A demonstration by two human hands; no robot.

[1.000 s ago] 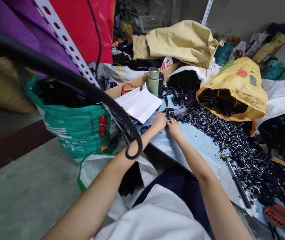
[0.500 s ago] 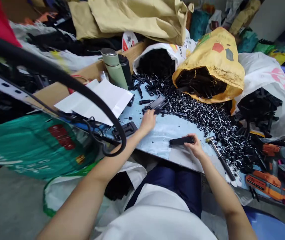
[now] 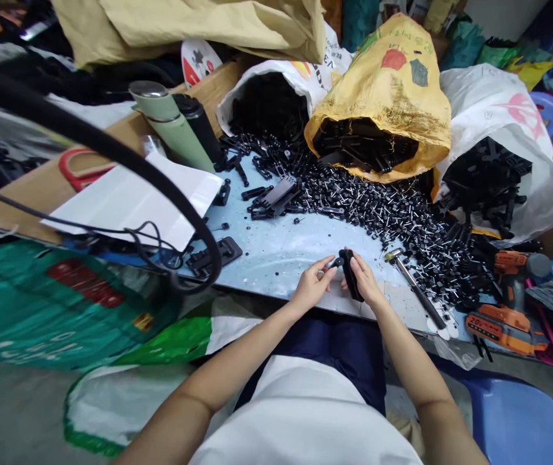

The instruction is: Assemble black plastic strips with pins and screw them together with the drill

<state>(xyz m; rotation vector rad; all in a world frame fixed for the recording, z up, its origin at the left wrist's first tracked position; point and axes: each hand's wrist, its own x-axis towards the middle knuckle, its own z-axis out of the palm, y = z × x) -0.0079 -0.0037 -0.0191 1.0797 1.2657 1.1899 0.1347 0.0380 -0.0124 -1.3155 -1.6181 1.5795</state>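
My right hand (image 3: 366, 279) is closed around a long black plastic block (image 3: 351, 276), perhaps several strips stacked together, tilted above the table's front edge. From the left, my left hand (image 3: 311, 284) meets it, thumb and fingertips pinching a small black plastic piece (image 3: 337, 263) against the block's upper end. Its exact shape is too small to tell. Beyond the hands lies a stack of flat black and grey strips (image 3: 276, 196). A hammer (image 3: 415, 289) rests to the right of my right hand.
Small black parts with metal pins (image 3: 378, 213) cover the table's back and right. Behind them lie a yellow sack (image 3: 387, 84) and white sacks. An orange cordless drill (image 3: 506, 326) is at right. A black cable (image 3: 160, 174) arches across the left, near a green flask (image 3: 174, 129).
My left hand has come from the strip stack to my right hand, bringing a small black piece. My right hand has turned the block from lying sideways to near upright. The view has shifted.
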